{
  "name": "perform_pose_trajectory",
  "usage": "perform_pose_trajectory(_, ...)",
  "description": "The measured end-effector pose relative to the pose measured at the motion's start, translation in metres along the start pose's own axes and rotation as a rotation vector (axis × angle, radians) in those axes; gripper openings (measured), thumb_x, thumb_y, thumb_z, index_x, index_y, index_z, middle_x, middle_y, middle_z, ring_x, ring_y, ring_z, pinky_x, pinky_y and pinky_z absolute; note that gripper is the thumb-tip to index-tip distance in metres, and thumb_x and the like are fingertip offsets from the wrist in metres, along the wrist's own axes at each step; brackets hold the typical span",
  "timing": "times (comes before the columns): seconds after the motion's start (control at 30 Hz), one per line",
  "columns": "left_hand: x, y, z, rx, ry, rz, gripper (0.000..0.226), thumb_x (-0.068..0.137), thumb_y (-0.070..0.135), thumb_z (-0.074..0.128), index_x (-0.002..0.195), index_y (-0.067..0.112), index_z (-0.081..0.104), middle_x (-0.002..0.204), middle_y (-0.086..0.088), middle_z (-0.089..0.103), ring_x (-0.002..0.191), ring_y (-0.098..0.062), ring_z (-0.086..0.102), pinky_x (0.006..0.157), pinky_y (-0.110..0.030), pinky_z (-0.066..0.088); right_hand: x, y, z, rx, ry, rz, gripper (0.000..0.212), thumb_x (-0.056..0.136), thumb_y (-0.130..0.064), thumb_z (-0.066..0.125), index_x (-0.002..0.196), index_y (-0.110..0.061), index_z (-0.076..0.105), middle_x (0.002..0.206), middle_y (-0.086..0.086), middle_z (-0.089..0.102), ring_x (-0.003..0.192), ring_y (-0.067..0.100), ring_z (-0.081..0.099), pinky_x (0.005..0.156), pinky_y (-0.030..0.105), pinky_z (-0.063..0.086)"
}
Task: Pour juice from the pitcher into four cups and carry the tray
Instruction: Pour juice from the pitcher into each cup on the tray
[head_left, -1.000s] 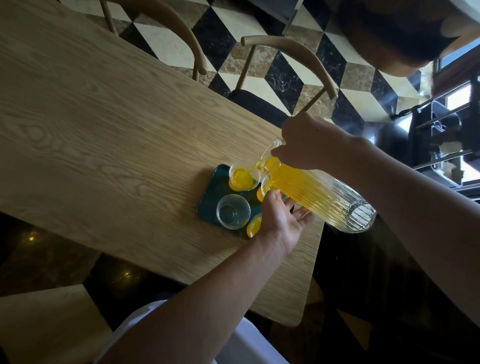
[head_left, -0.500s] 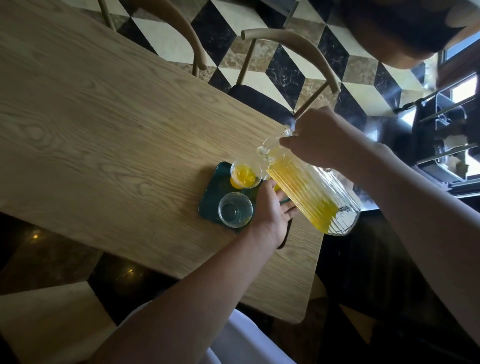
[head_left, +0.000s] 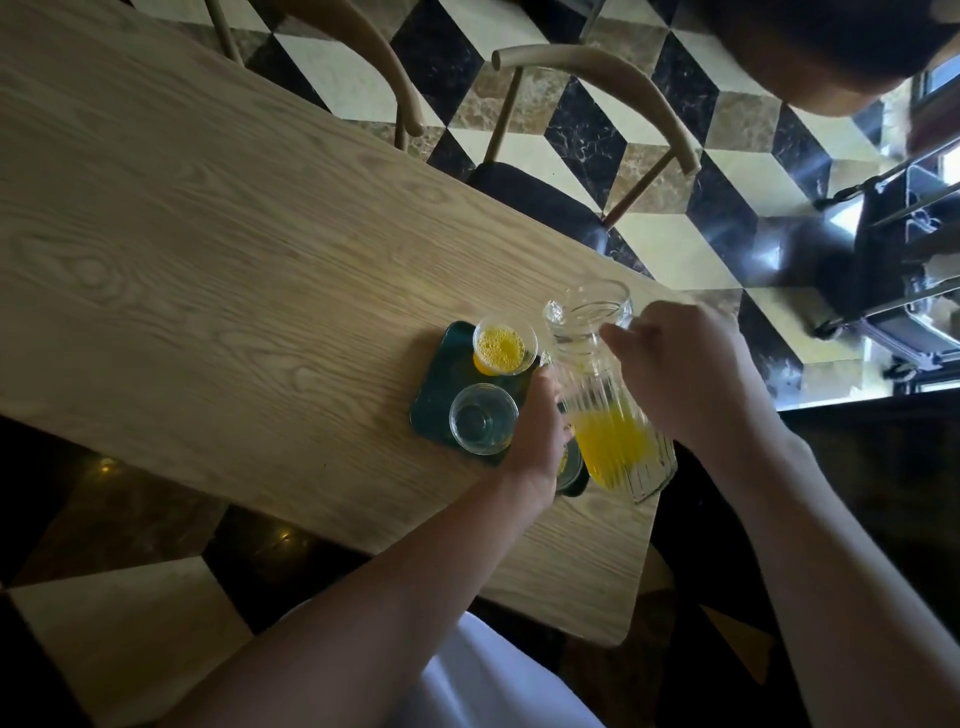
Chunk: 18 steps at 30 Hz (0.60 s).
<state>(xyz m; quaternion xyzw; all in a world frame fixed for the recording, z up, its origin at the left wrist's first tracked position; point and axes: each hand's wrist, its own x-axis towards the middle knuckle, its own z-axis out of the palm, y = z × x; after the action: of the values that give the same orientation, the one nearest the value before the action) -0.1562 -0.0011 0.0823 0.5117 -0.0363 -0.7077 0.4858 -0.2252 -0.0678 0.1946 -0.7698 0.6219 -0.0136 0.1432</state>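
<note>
A ribbed glass pitcher (head_left: 602, 395) with orange juice in its lower part is nearly upright over the right side of a dark green tray (head_left: 439, 384). My right hand (head_left: 680, 369) grips its handle. A cup (head_left: 505, 345) filled with foamy juice stands at the tray's far left corner. An empty glass cup (head_left: 483, 418) stands at the near left. My left hand (head_left: 537, 431) rests on the tray's right half, its fingers hidden behind the pitcher. It covers the other cups, so its grip cannot be made out.
The tray lies near the right end of a long wooden table (head_left: 208, 270). Two wooden chairs (head_left: 587, 130) stand along the far side on a checkered floor. A dark metal rack (head_left: 904, 260) stands at the right by a bright window.
My right hand has tipped the pitcher back from a steep pouring tilt to nearly upright, and the juice has settled to its bottom. My left hand stayed on the tray.
</note>
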Motion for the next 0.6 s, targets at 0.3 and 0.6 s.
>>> perform_pose_trajectory(0.3, -0.031, -0.046, -0.015, 0.018, 0.006, -0.037, 0.051, 0.103, 0.04, 0.03, 0.149, 0.017, 0.032, 0.135, 0.003, 0.046, 0.132, -0.025, 0.045, 0.116, -0.044, 0.035, -0.048, 0.003, 0.015, -0.03, -0.078, -0.028, 0.036, 0.096, -0.042, 0.06, 0.076, -0.012, 0.062, 0.068, 0.007, 0.062, 0.063, 0.031, 0.061, 0.058, 0.04, 0.054)
perform_pose_trajectory(0.6, -0.032, -0.085, -0.036, -0.2, 0.059, -0.228, 0.033, 0.102, 0.022, 0.027, 0.108, 0.037, 0.056, 0.117, 0.004, 0.062, 0.124, -0.031, 0.052, 0.114, -0.047, 0.035, -0.057, 0.006, 0.048, -0.081, -0.213, -0.012, 0.035, 0.098, -0.04, 0.056, 0.075, -0.014, 0.056, 0.067, 0.002, 0.054, 0.063, 0.029, 0.058, 0.056, 0.032, 0.046)
